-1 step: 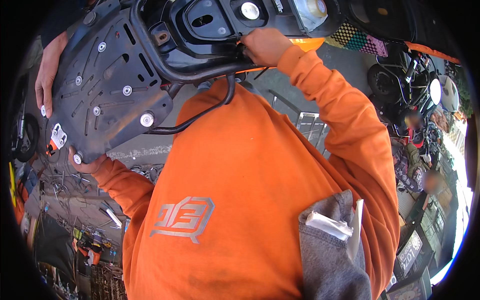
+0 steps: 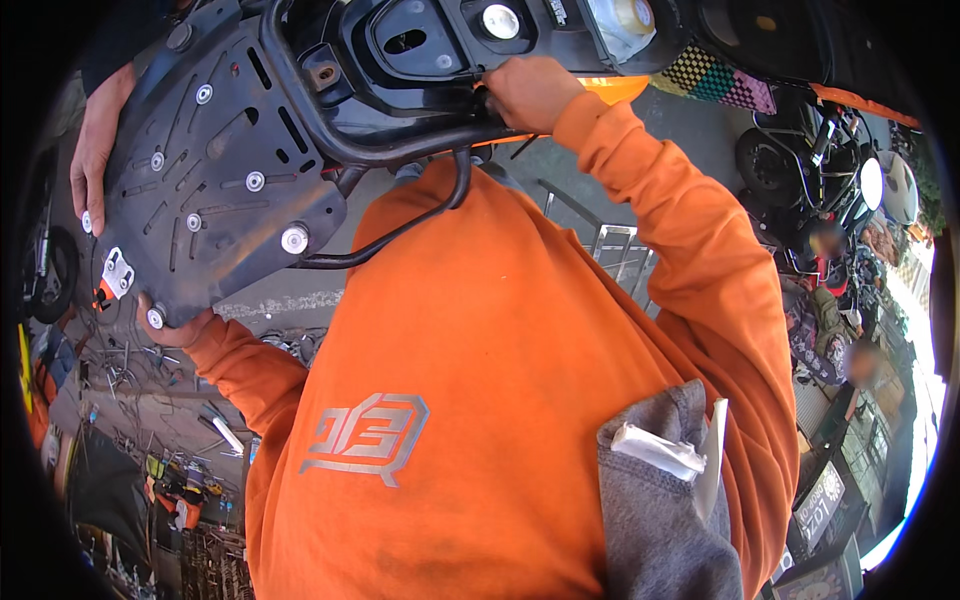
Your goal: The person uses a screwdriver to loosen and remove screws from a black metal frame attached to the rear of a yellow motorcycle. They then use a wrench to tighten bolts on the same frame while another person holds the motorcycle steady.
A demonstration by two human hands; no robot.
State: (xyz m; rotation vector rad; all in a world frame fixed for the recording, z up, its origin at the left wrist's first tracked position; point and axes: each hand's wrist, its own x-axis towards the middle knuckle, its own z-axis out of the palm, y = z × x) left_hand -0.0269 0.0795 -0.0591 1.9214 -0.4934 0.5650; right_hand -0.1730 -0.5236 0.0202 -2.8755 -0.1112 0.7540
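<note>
A flat black luggage rack plate [image 2: 225,215] with slots and silver bolts sits over the motorcycle's tail at upper left. My left hand [image 2: 180,330] grips the plate's near corner, its fingers partly hidden under the edge. My right hand [image 2: 535,92] is closed around the black tubular rail [image 2: 400,150] beside the tail; some of its fingers are out of sight. Along the plate's far left edge, another person's hand [image 2: 95,155] rests with its fingertips by a bolt. A bent black tube [image 2: 410,222] runs below the rail, close to my orange sweatshirt.
A silver-and-orange latch piece [image 2: 115,275] is at the plate's left end. Tools and loose parts [image 2: 125,375] lie on the floor at left. A metal stand [image 2: 610,240] is beyond my right arm. Another motorcycle [image 2: 790,165] and a person [image 2: 830,335] are at the right.
</note>
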